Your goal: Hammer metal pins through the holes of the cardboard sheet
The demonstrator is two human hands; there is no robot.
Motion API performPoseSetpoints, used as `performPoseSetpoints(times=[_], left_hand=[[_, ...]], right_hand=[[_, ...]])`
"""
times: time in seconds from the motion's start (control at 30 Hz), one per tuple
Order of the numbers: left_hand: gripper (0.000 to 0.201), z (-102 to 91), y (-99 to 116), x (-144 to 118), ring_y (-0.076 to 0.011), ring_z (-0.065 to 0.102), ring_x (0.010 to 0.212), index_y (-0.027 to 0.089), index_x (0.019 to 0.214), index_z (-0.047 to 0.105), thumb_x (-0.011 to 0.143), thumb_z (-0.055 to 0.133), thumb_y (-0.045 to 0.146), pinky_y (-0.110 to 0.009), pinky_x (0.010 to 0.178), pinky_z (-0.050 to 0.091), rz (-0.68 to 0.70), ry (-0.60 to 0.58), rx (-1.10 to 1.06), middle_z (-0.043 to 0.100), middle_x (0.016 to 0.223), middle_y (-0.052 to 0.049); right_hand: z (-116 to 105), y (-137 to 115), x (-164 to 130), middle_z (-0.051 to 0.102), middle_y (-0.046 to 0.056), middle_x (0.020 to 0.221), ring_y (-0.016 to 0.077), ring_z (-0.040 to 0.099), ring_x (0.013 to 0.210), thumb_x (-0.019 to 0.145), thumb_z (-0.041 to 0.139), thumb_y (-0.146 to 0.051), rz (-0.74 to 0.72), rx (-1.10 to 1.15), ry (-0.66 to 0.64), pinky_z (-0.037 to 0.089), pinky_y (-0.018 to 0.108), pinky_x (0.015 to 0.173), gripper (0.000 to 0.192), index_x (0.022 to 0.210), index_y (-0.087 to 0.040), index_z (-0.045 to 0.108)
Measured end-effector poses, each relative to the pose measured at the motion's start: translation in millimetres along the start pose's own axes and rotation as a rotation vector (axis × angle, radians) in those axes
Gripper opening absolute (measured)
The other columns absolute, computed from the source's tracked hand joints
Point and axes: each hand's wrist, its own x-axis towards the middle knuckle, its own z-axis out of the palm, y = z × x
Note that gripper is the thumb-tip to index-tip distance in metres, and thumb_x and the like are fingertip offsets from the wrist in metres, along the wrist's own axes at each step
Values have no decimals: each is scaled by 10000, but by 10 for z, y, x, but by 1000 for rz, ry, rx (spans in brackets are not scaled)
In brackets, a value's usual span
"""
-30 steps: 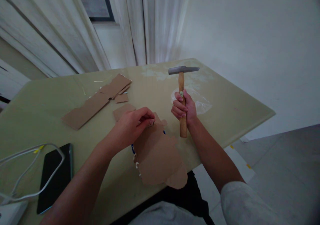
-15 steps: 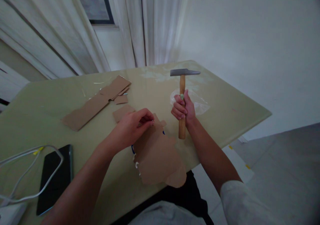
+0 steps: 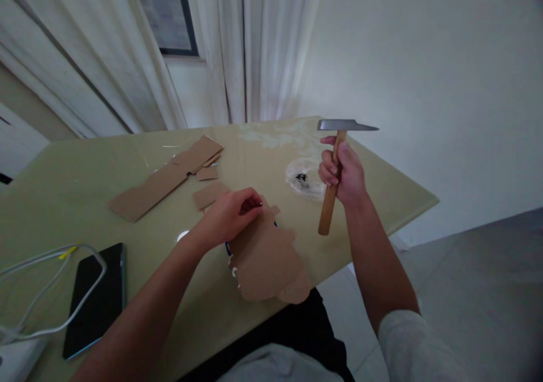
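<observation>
In my right hand (image 3: 345, 172) is a hammer (image 3: 329, 209), gripped round its wooden handle. Its grey metal head points up, above the table's right side. The thumb and fingertips of my left hand (image 3: 229, 215) are pinched together over the far end of a cut cardboard piece (image 3: 269, 263). A tiny shiny nail-like piece (image 3: 261, 204) shows at those fingertips; most of it is hidden. The cardboard lies near the table's front edge, with bits of blue and white showing along its borders.
Cardboard strips (image 3: 165, 181) and a smaller scrap (image 3: 210, 194) lie left of centre. Beside the hammer, a clear plastic bag (image 3: 297, 187) holds small black pieces (image 3: 301, 176). A black tablet (image 3: 95, 303) and white cables (image 3: 91, 300) are at the left front. Curtains (image 3: 271, 48) hang behind the table.
My right hand has moved right with the hammer, which now tilts, uncovering the black pieces in the bag. My left hand stays pinched at the cardboard. The view has shifted slightly.
</observation>
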Motion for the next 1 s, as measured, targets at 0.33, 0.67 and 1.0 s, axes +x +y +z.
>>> performPoseSetpoints(times=[0.33,0.67,1.0], left_hand=[[130,16,-16,25,-187,717,773,206,960,734,965,662,314,-315,731,539,25,34,22,796,879,-40],[149,39,-41,29,-218,762,829,209,963,742,953,659,332,-349,772,589,31,46,-3,820,919,-64],[156,30,-51,44,-201,726,782,204,927,738,944,656,336,-318,720,544,30,38,-3,796,877,-52]], right_hand=[[258,-386,-199,402,-68,636,102,305,517,1075,639,-554,77,-650,-425,243,238,434,388,899,-209,624],[577,-394,-195,561,-15,726,185,537,723,1113,534,-449,-60,-1033,-705,391,304,704,315,1016,-218,724],[637,-275,-141,722,50,896,223,627,800,1122,503,-479,30,-1245,-800,419,341,787,373,1172,-198,744]])
